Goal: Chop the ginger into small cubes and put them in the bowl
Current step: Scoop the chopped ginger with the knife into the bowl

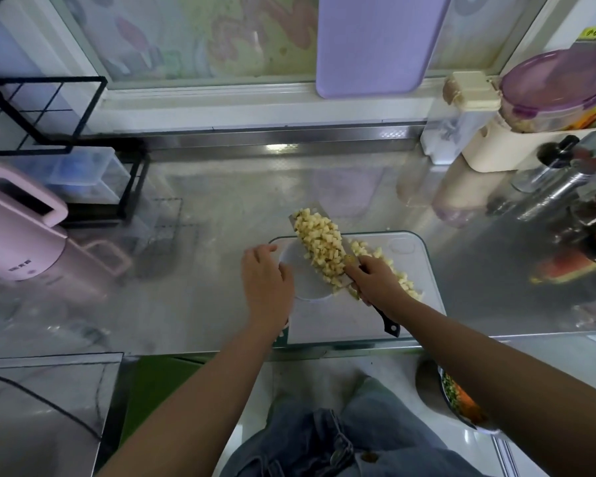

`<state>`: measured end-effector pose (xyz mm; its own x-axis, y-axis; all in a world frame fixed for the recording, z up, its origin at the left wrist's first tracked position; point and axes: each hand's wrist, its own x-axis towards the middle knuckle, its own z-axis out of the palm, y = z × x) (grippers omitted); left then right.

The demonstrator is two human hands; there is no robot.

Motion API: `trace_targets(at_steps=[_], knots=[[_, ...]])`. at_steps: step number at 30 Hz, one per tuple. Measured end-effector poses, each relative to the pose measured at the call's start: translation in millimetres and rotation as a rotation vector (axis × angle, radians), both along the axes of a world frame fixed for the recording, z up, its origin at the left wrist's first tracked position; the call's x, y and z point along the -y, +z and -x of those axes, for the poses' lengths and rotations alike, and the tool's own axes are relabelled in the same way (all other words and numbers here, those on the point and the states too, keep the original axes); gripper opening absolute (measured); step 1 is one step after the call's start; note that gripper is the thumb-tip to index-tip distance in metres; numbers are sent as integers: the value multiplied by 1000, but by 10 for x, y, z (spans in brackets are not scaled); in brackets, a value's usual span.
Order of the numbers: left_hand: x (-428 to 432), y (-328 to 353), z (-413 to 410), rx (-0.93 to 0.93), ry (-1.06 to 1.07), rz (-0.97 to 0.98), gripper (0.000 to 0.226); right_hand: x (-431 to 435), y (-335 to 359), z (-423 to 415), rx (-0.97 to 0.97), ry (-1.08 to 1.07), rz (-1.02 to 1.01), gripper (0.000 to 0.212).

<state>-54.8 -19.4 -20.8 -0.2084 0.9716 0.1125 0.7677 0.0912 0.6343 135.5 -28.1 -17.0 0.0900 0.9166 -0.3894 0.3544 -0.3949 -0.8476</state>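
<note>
A pile of small yellow ginger cubes (pixel 320 244) lies on the flat blade of a cleaver (pixel 298 223), which is held tilted over a white bowl (pixel 307 280). My right hand (pixel 375 277) grips the cleaver near its black handle (pixel 387 321). More ginger cubes (pixel 405 278) lie on the pale cutting board (pixel 410 287) behind that hand. My left hand (pixel 265 273) grips the bowl's left rim and hides part of it.
A pink kettle (pixel 25 239) stands at the left, beside a black wire rack (pixel 42 115). A purple board (pixel 375 46) leans at the back. Containers and bottles (pixel 547 108) crowd the right. A metal bowl of chopped vegetables (pixel 461 401) sits below the counter edge.
</note>
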Motion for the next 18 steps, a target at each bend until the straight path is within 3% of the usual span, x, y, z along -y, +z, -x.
trace_targets(at_steps=[4, 9, 12, 18], knots=[[-98, 146, -62, -131, -462, -252, 20, -17, -39, 111, 81, -31, -44, 25], [-244, 263, -217, -423, -780, -183, 48, -72, -35, 149, 87, -69, -45, 29], [-266, 256, -219, -443, -848, -121, 59, -92, -31, 134, 84, -89, -50, 29], [-239, 55, -98, -468, -821, -147, 25, -102, -36, 87, 188, -51, -57, 30]])
